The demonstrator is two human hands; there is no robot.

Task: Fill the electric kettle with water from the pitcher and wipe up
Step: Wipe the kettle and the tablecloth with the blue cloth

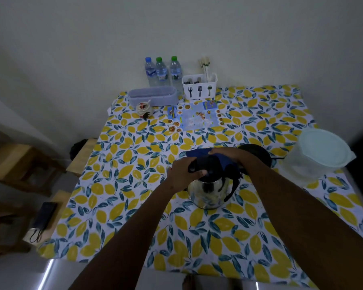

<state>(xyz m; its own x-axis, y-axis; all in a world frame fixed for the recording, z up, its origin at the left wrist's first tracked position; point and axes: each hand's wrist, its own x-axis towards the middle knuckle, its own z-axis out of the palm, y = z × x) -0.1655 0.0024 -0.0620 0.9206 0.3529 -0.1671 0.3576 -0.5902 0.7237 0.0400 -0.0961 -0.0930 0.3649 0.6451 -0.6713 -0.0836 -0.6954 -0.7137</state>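
Note:
A shiny steel electric kettle with a black handle stands on the lemon-print tablecloth in the middle of the table. My left hand grips the kettle's black top from the left. My right hand lies over a dark blue cloth and holds it against the far side of the kettle's top. The lid is hidden under both hands and the cloth. The black round kettle base sits just behind the kettle. A translucent pitcher with a pale lid stands to the right, untouched.
Three water bottles, a white cutlery holder, a lavender oblong box, a small jar and a blue leaflet line the far edge. Wooden stools stand left of the table.

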